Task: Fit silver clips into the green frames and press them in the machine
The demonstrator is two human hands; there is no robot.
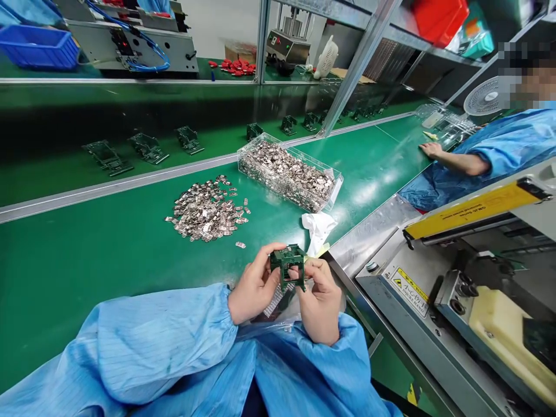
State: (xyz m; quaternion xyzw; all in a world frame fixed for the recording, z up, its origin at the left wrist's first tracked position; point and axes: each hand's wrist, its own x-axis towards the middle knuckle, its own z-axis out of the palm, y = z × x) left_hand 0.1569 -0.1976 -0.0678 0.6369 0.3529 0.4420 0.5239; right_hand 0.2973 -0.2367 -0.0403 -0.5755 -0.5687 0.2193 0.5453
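Between my two hands, above the near edge of the green bench (130,255), is a dark green plastic frame (287,258) with a square opening. My left hand (256,284) is closed on its left side, thumb in front. My right hand (320,295) pinches its right side; whether a small part is also in those fingers is hidden. Beyond my hands lies a loose pile of small silvery metal pieces (206,211). To its right stands a clear plastic box (336,191) full of similar pieces. A crumpled white tissue (319,229) lies just past my right hand.
Similar green frames (147,147) stand in a row on the strip behind the metal rail (195,169). At right is a machine with a yellow bar (469,214) and a hand-injury warning label (410,289). A co-worker in a blue sleeve (512,142) rests a hand on the bench.
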